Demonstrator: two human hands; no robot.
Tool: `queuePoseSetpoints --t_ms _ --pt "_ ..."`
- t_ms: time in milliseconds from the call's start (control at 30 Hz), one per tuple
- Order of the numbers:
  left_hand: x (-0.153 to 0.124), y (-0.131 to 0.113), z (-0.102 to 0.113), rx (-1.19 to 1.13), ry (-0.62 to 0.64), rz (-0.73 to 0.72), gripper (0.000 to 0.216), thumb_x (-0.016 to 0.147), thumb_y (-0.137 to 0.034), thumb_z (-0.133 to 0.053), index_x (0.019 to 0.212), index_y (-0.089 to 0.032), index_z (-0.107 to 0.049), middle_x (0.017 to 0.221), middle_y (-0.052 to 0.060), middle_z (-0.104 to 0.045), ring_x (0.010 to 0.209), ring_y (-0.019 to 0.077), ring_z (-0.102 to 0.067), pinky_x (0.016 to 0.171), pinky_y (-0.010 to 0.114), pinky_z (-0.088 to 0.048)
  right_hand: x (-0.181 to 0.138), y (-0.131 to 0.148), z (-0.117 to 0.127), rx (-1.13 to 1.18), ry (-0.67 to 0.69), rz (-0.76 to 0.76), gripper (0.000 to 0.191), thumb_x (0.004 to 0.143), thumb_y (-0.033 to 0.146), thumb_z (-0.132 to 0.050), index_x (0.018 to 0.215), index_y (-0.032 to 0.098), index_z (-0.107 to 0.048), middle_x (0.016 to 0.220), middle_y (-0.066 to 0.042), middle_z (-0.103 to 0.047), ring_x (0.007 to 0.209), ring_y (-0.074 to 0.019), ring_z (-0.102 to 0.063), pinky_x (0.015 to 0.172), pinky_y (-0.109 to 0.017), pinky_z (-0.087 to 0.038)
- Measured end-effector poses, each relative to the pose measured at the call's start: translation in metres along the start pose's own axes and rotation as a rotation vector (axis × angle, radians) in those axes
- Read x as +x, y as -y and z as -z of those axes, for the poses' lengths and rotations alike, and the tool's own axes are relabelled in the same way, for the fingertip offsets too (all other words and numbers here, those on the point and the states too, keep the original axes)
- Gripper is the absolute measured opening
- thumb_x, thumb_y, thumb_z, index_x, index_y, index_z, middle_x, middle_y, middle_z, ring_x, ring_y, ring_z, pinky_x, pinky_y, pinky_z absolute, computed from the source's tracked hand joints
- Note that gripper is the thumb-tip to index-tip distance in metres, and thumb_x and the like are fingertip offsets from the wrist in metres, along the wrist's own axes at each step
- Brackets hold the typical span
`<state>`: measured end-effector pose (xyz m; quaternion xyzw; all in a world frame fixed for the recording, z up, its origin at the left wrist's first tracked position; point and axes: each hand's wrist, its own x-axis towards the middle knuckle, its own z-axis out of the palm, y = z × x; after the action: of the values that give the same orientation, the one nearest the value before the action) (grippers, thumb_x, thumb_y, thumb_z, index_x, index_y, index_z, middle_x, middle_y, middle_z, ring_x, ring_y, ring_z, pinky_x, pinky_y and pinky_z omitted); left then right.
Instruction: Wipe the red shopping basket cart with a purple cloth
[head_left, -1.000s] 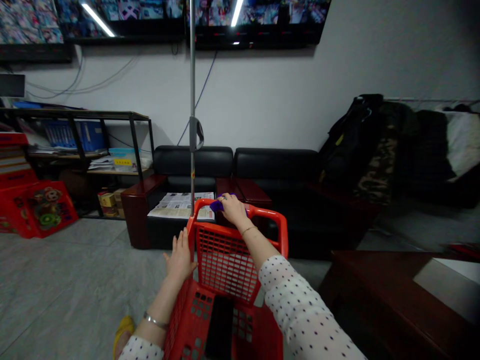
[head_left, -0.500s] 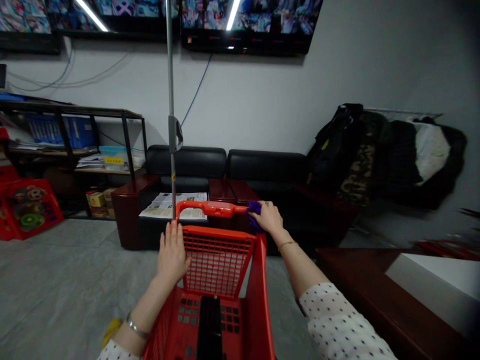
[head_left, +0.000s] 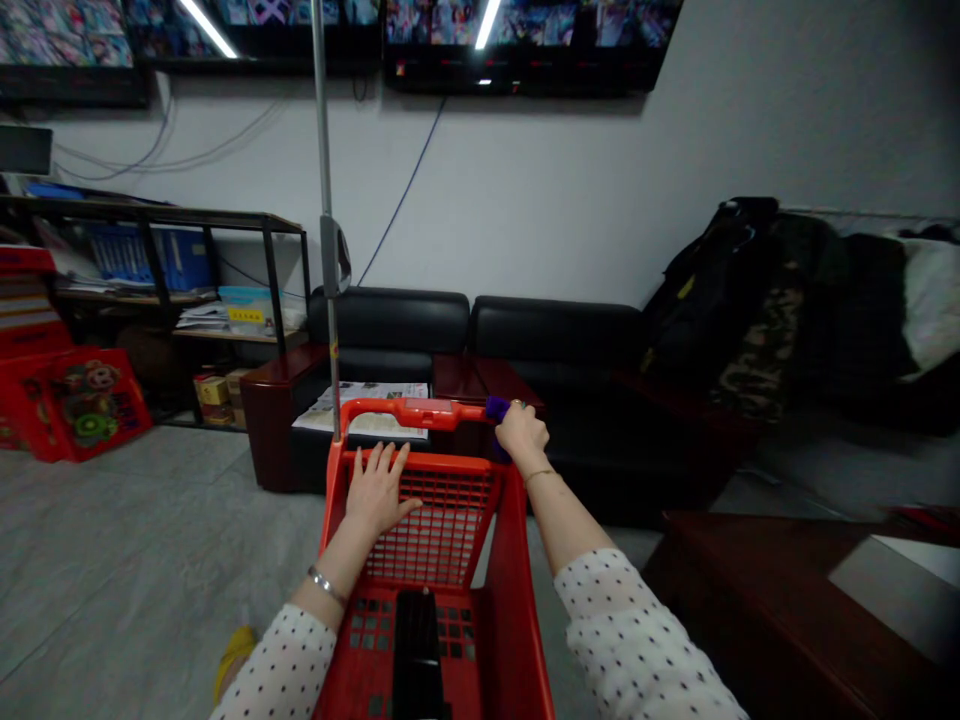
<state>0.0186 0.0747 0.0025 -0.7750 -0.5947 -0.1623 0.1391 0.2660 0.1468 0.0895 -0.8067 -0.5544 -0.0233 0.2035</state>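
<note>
A red shopping cart [head_left: 529, 600] with a grid back panel stands before me. My left hand [head_left: 377, 492] is over the upper left of that panel, fingers spread, holding nothing; whether it touches the panel I cannot tell. My right hand [head_left: 523, 434] is closed around a purple cloth [head_left: 496, 408] at the right end of the red handle [head_left: 431, 413]. A grey metal pole [head_left: 325, 150] rises from the cart's left corner, by the handle. Inside the basket lies a long black object [head_left: 418, 650] whose kind I cannot make out.
Behind the cart is a black sofa [head_left: 555, 330] with newspapers [head_left: 360, 408] on its seat. Shelving [head_left: 270, 270] and red boxes [head_left: 97, 400] stand at left. Coats [head_left: 757, 300] hang at right, above a dark red desk [head_left: 750, 580]. Screens [head_left: 525, 70] hang overhead.
My left hand has shifted right, from the cart's left corner onto the panel area, with its fingers spreading. My right hand and the cloth have moved slightly left along the handle. The view has turned left.
</note>
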Motion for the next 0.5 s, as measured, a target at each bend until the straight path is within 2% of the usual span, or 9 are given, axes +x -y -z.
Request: queuePoseSetpoints --t_ms 200,400,500 --pt "-0.003 0.003 0.008 -0.041 0.052 -0.004 0.081 0.083 -0.063 -0.053 0.148 -0.019 -0.034 0.152 0.017 -0.040 0.144 0.0342 -0.029 0.117 0.061 -0.014 -0.024 -0.011 0.003 0.026 0.058 -0.056 0.044 0.083 0.023 -0.054 0.127 0.016 -0.049 0.120 -0.018 -0.055 0.104 -0.0314 -0.066 0.083 -0.041 -0.053" --pt "-0.010 0.008 0.013 -0.078 0.057 -0.024 0.078 0.083 -0.059 -0.055 0.147 -0.019 -0.035 0.149 0.016 -0.044 0.143 0.0334 -0.030 0.116 0.062 -0.017 0.010 0.005 0.012 -0.121 0.080 0.105 0.034 0.085 0.019 -0.053 0.118 0.014 -0.059 0.115 -0.019 -0.061 0.106 -0.0310 -0.065 0.085 -0.040 -0.053" --pt "-0.013 0.008 0.015 -0.070 0.051 -0.001 0.076 0.085 -0.060 -0.051 0.147 -0.019 -0.035 0.151 0.016 -0.042 0.144 0.0328 -0.029 0.117 0.061 -0.016 0.020 0.013 0.011 -0.091 0.128 0.085 0.033 0.085 0.020 -0.055 0.117 0.015 -0.061 0.113 -0.017 -0.064 0.106 -0.0298 -0.065 0.085 -0.039 -0.053"
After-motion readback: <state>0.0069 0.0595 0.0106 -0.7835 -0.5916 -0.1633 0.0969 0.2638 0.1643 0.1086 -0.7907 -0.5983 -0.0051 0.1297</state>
